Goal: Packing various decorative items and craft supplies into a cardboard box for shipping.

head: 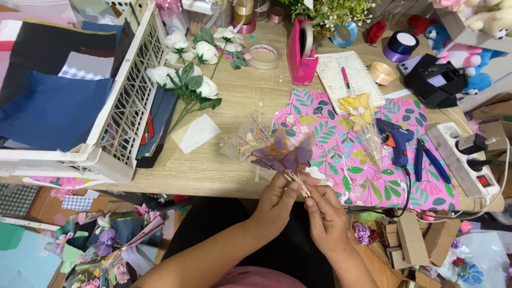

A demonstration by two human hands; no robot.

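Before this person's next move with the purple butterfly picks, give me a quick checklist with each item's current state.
1. Left hand grips the purple butterfly picks by their sticks: ok.
2. Right hand fingers touch the stick ends: ok.
3. Sticks lined up evenly: cannot tell, blurred.
4. Blue glue gun lies clear of both hands on the pink floral paper: ok.
5. Glue gun hot or powered: cannot tell.
6. Yellow butterfly picks lie apart on the paper: ok.

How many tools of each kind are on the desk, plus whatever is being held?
Pink tape dispenser: 1
Blue glue gun: 1
Blue-handled pliers: 1
Pink pen: 1
White power strip: 1
Purple butterfly bunch, in left hand and right hand: 1
Total: 6
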